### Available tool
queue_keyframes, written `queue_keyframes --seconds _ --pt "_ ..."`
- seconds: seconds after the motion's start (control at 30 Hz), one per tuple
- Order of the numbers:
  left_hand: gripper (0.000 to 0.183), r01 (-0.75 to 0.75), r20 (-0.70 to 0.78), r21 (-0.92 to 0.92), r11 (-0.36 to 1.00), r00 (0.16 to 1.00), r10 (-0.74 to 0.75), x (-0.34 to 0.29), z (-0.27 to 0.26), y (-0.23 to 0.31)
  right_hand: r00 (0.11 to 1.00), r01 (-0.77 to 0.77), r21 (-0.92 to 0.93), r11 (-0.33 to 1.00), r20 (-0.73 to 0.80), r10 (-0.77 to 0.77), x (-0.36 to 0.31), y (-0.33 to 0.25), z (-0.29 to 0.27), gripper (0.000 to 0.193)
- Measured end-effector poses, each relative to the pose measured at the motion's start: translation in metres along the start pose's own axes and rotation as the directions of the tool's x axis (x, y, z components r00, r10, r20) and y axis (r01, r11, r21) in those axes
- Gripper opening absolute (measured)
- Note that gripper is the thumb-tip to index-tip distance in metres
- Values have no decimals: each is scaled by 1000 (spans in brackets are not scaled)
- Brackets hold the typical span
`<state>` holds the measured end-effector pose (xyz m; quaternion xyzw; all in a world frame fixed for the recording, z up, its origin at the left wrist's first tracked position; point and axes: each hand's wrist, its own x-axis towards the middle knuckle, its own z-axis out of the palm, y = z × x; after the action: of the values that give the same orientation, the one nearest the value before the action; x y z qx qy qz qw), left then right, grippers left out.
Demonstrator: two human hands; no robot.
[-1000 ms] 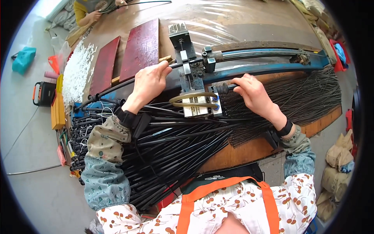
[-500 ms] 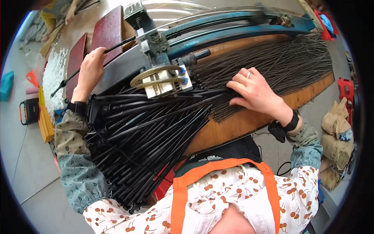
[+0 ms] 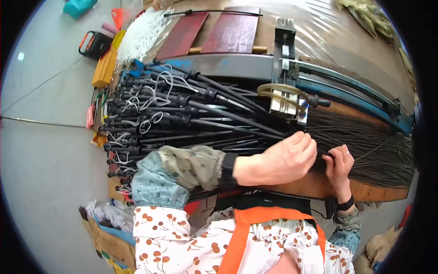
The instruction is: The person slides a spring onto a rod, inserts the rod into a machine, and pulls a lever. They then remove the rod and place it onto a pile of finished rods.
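My left hand (image 3: 292, 157) is closed beside the machine head, its fingers curled round what looks like the thin end of a black rod (image 3: 237, 118). Just right of it, my right hand (image 3: 338, 166) pinches with thumb and fingers; a small dark piece shows at its fingertips, too hidden to name. Many black rods with knobbed ends fan out to the left, some with clear plastic ties (image 3: 171, 82). Thin dark coiled-looking strands (image 3: 365, 146) lie in a dense pile on the wooden board (image 3: 301, 185) at the right.
The machine head (image 3: 283, 107), with a yellowish hose, stands just beyond my hands on a blue rail (image 3: 356, 93). Dark red boards (image 3: 232, 29) lie behind it, a single black rod (image 3: 214, 12) across them. White pieces (image 3: 143, 34) are heaped at the far left, near a yellow box (image 3: 107, 64).
My left hand has let go of the rod at the far left and come over beside my right hand. That rod now lies across the red boards. The view has shifted leftward.
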<state>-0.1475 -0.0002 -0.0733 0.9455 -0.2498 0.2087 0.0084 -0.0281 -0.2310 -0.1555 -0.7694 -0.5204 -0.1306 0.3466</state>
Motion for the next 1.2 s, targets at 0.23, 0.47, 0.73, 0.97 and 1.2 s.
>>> queue_keyframes --seconds 0.23,0.47,0.73,0.97,1.2 --pt "23 -12 46 53 999 999 10 50 0 -14 978 119 -204 972 -146 -150 26 17 -49 60" --pt "39 -93 126 -65 994 987 101 107 -14 -101 933 -209 -205 956 -334 132 2 97 -102 32" --pt "28 -203 157 -128 971 962 222 150 10 -89 968 -24 -263 964 -246 -43 21 120 -99 42" --pt "29 -70 193 -108 992 977 90 138 -6 -101 930 -182 -295 938 -360 67 43 89 -77 43" --pt "26 -44 88 33 998 995 41 112 -32 -120 912 -113 -17 993 -398 97 46 75 -72 27"
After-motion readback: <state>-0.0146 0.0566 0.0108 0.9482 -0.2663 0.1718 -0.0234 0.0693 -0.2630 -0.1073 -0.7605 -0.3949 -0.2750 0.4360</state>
